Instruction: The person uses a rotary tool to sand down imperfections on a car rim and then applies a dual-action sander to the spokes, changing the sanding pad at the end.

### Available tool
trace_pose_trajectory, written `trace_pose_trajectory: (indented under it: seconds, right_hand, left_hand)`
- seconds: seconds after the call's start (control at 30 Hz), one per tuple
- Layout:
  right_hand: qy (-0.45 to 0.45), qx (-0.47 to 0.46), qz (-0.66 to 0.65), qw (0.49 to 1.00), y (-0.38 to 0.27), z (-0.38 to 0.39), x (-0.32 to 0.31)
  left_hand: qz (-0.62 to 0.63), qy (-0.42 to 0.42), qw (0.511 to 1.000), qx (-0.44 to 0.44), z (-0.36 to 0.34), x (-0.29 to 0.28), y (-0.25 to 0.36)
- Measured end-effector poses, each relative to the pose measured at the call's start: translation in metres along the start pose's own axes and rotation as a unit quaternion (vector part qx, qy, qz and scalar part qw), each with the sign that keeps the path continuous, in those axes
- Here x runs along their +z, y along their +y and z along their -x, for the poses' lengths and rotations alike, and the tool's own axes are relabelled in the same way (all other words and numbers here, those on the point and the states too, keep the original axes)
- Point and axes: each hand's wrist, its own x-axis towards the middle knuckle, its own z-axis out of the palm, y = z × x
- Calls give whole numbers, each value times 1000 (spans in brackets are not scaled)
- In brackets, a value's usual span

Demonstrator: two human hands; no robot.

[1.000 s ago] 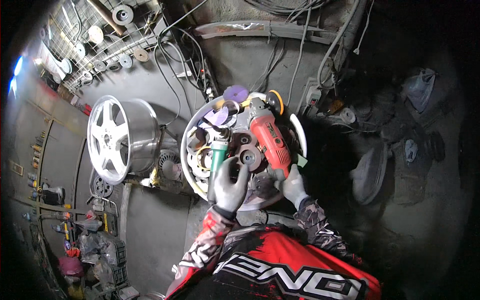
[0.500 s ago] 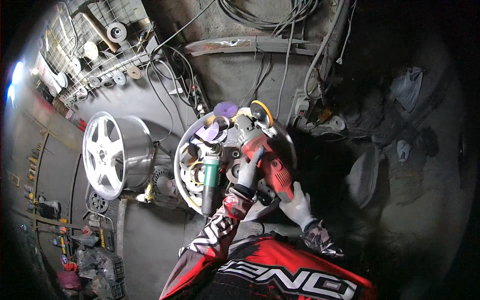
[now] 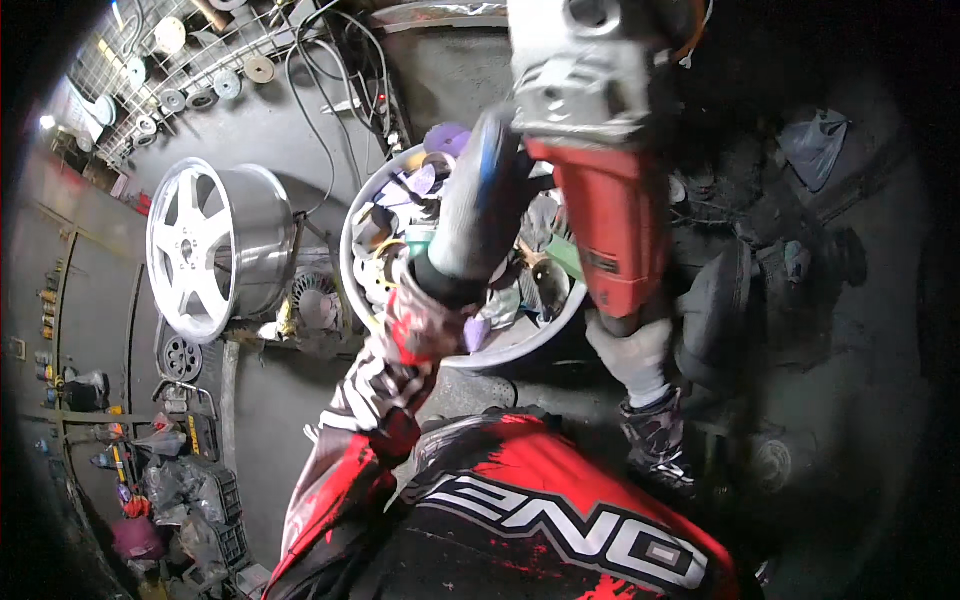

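A red angle polisher [image 3: 615, 225] with a silver gear head is raised close in front of me, head end away from me. My right hand [image 3: 635, 350], in a grey glove, is closed around its rear end. My left hand [image 3: 470, 215], gloved and blurred, is closed against the left side of the tool near the gear head; its fingertips are partly hidden. An orange edge of the pad [image 3: 696, 35] shows behind the head. Below, a round pale tub [image 3: 350, 255] holds several discs and pads, a purple disc [image 3: 447, 138] among them. Only a green bit of another power tool [image 3: 420, 240] shows past my left wrist.
Left of the tub stands a silver five-spoke wheel [image 3: 190, 250]. Abrasive discs [image 3: 228, 84] hang on a wire rack at the upper left. Cables [image 3: 292, 90] hang beside it. Crates and bags [image 3: 200, 495] lie at the lower left. A plastic bag [image 3: 815, 150] is at the right.
The polisher has come up out of the tub area, toward me and to the right, and turned more upright in view. Both hands moved with it; my left hand shifted toward its head.
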Motion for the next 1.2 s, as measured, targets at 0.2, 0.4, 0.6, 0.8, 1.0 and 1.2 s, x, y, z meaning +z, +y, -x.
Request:
trace_pose_trajectory:
  seconds: [0.2, 0.4, 0.6, 0.8, 1.0, 1.2]
  right_hand:
    - [-2, -80, 68, 994, -36, 29, 3]
    - [3, -46, 157, 987, -36, 140, 85]
    - [-190, -23, 122, 974, -85, 228, 142]
    - [-331, -77, -14, 941, -164, 267, 214]
    - [-360, -202, -5, 911, -211, 281, 282]
    - [-444, -239, -29, 863, -231, 277, 338]
  left_hand:
    - [-36, -149, 988, 12, -8, 54, 74]
    - [-544, 14, 836, 71, 171, 18, 115]
    - [-262, 148, 954, 4, 352, -20, 196]
    - [-161, 301, 934, 106, 509, -34, 255]
    - [-194, 291, 921, 172, 586, -36, 291]
    - [-191, 290, 904, 248, 635, -57, 310]
